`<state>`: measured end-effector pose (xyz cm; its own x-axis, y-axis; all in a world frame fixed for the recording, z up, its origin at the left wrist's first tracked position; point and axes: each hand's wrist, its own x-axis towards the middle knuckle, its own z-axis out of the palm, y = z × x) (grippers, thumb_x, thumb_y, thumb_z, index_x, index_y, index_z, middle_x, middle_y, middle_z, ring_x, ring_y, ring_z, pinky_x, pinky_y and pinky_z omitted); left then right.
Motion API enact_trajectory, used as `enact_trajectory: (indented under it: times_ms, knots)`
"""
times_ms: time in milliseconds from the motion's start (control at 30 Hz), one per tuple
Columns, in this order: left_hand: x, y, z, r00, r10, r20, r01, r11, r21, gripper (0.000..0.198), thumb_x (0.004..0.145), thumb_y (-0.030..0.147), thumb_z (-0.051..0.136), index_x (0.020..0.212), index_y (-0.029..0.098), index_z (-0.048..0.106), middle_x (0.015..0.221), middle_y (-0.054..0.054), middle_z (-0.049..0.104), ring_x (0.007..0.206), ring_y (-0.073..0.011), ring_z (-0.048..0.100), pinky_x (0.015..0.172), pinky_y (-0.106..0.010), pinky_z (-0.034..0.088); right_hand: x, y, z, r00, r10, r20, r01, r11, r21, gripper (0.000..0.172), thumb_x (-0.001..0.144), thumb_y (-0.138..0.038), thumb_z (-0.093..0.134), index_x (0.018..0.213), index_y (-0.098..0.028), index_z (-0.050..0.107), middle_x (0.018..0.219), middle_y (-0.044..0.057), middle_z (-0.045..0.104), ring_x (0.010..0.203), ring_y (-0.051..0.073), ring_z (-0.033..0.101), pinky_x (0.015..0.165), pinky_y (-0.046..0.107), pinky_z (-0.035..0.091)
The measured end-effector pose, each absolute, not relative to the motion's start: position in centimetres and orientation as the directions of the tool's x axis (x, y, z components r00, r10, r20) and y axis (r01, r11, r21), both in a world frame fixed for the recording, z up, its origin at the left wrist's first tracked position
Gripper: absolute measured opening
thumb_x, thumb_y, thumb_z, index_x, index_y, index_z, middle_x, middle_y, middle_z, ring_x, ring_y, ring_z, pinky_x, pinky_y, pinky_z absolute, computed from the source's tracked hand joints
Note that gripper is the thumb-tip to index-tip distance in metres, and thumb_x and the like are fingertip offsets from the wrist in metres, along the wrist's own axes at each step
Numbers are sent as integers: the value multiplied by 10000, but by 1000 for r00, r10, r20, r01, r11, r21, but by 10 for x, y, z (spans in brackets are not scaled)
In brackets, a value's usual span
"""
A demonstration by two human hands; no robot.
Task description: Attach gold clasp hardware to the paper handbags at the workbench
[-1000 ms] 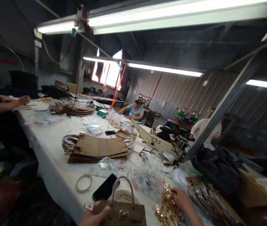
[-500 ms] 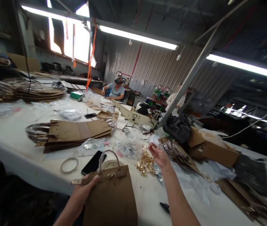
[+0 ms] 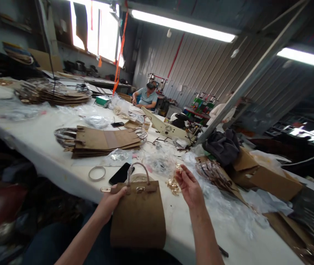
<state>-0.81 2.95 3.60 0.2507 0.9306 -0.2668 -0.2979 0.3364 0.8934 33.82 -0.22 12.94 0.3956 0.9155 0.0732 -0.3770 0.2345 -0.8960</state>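
At the tabletop [image 3: 180, 224], our left grip [image 3: 112, 200] clasps a brown handbag [image 3: 138, 219], while our right grip [image 3: 192, 187] pinches a gold piece [image 3: 178, 168] near the gold pile [image 3: 173, 187].

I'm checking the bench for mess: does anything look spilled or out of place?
Possibly the gold pieces: they lie in a loose, uneven scatter on the white table by the right hand, so could pass for spilled.

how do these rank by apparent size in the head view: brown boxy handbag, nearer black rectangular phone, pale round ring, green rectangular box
1. Brown boxy handbag
2. Nearer black rectangular phone
3. Pale round ring, by outline
4. Green rectangular box; it sits farther back, so true size is unsure
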Motion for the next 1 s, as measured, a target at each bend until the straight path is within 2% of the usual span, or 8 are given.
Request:
enact_trajectory:
  times_ms: [100, 233, 400, 600, 700, 800, 900, 1000]
  knots:
    - [-8, 28, 33, 249, 934, -255, -345, 332, 878, 603, 710, 603, 956, 1082, 158, 792, 1070, -135, 828, 972, -330, 775, 830, -371, 585, 313, -15, 123, 379, 921, 91, -270, 204, -941, 543, 782, -406, 1010, 1274, -276, 820, 1119, 35, 782, 980, 162, 740, 821, 239, 664]
    - [-9, 26, 29, 239, 936, -258, -348, 330, 877, 530, 748, 555, 943, 1065, 165, 777, 1039, -121, 822, 916, -285, 764, 777, -327, 562, 280, -34, 109, 273, 959, 81, -7, 87, -996, 573, 871, -482, 933, 1363, -230, 783, 961, 39, 766, 848, 172, 692, 858, 311, 626]
    - [-7, 26, 27, 218, 944, -249, -336, 312, 889, 467, 772, 528, 917, 1031, 171, 765, 993, -100, 816, 863, -255, 744, 737, -304, 546, 250, -43, 96, 131, 991, 28, 254, -7, -967, 467, 906, -557, 859, 1184, -184, 819, 934, 73, 778, 835, 222, 697, 786, 329, 581]
    - [-3, 26, 27, 186, 949, -253, -333, 304, 893, 449, 757, 513, 909, 1023, 173, 783, 956, -99, 814, 852, -273, 748, 726, -322, 560, 233, -10, 101, 152, 950, 272, 508, 161, -846, 308, 984, -511, 731, 1063, -218, 782, 1062, 83, 793, 984, 260, 755, 925, 365, 603]
    - [-3, 23, 27, 156, 962, -226, -332, 267, 905, 431, 749, 502, 910, 998, 172, 789, 954, -100, 811, 837, -266, 740, 722, -320, 560, 231, 5, 110, 64, 980, 190, 482, 136, -865, 316, 979, -509, 693, 1069, -211, 750, 960, 67, 782, 815, 232, 771, 777, 336, 620]
    - [-3, 18, 30, 149, 968, -201, -326, 240, 915, 416, 767, 510, 894, 994, 176, 795, 973, -99, 810, 851, -262, 732, 725, -313, 557, 244, 13, 124, -20, 999, 36, 488, 41, -872, 336, 964, -500, 689, 1112, -200, 724, 751, 24, 739, 631, 197, 724, 604, 281, 570]
    - [-2, 15, 34, 107, 979, -176, -307, 201, 930, 394, 777, 511, 880, 969, 178, 791, 940, -83, 801, 837, -247, 715, 713, -295, 540, 263, 15, 132, -84, 975, -204, 598, -114, -793, 190, 897, -360, 723, 982, -191, 742, 658, 22, 721, 596, 194, 711, 518, 241, 508]
    - [0, 12, 38, 90, 978, -187, -331, 207, 921, 399, 770, 514, 881, 958, 180, 773, 911, -65, 794, 824, -239, 702, 704, -285, 527, 275, 9, 126, -11, 965, -263, 694, -182, -696, 40, 821, -227, 736, 817, -189, 745, 682, 44, 745, 622, 199, 735, 539, 240, 523]
